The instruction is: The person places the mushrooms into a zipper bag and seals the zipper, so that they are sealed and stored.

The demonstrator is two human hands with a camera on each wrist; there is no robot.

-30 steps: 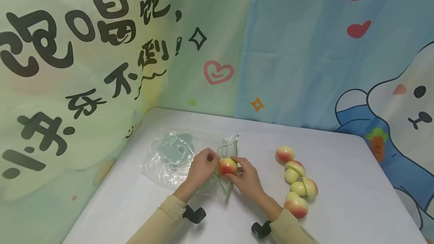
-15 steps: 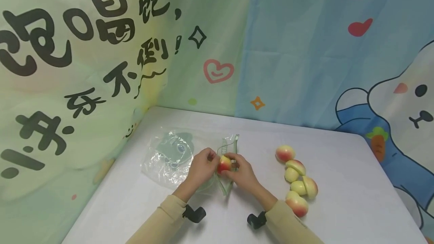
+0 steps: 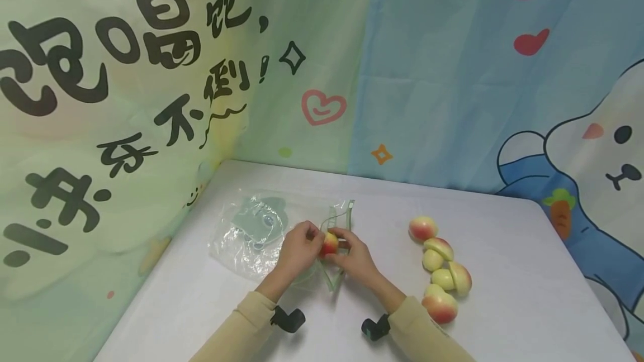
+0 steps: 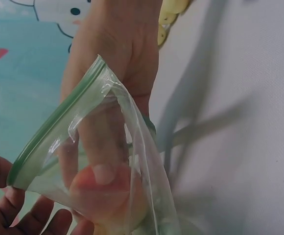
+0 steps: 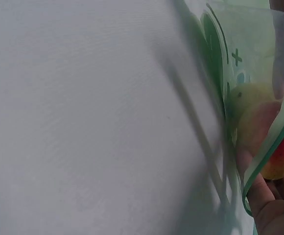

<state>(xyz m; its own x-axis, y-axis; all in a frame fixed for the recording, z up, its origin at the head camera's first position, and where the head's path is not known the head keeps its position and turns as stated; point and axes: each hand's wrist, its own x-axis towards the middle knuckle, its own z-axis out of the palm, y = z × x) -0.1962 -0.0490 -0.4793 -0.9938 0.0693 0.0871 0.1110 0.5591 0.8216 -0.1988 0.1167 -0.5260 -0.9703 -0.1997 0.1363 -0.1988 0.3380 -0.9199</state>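
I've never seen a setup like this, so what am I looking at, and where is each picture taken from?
There's no machine here, just a person's two bare hands. The wide picture looks down from the head; the two closer ones look from the left and right wrists. The left hand pinches the green edge of a clear zip bag. The right hand holds a red and yellow fruit at its opening. On the white table, a plastic packet lies left and a row of fruit right.

White table [image 3: 513,250]: crinkled clear plastic bag [image 3: 251,247] leftward, red-and-yellow fruit pieces [image 3: 443,279] rightward.
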